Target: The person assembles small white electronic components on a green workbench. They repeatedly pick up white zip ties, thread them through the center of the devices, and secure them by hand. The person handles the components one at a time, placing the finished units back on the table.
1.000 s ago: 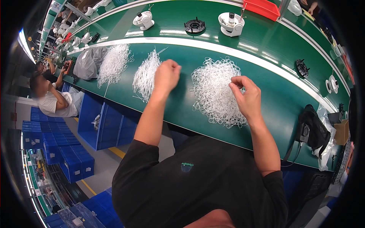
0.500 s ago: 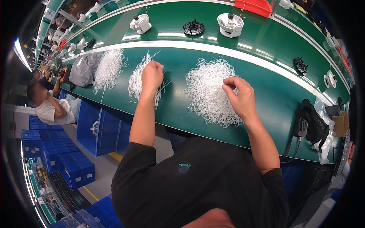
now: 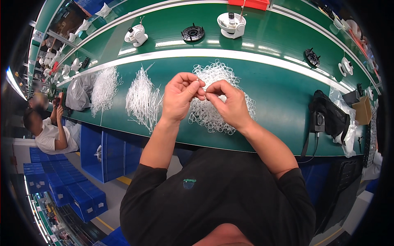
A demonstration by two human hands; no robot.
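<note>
My left hand (image 3: pixel 179 95) and my right hand (image 3: pixel 230 103) meet fingertip to fingertip above the table. Both are closed in a pinch on a thin white cable tie, of which only a small bit shows between the fingers. Behind and below them spreads a heap of looped white cable ties (image 3: pixel 217 119), partly covered by my right hand. To the left of my left hand lies a pile of straight white cable ties (image 3: pixel 141 98). Farther left is another pile of white cable ties (image 3: pixel 104 88), tangled together.
A grey plastic bag (image 3: pixel 78 93) sits at the table's left. White fixtures (image 3: pixel 232 25) and black round parts (image 3: pixel 192 33) stand on the raised green bench (image 3: pixel 279 37). A black bag (image 3: pixel 326 112) lies at right, beside clear plastic. Blue bins (image 3: pixel 102 156) and a seated person (image 3: pixel 51 135) are at left.
My left hand has left the straight cable ties and moved right. My right hand has shifted left from the looped heap, and the two hands now meet. The view has shifted slightly.
</note>
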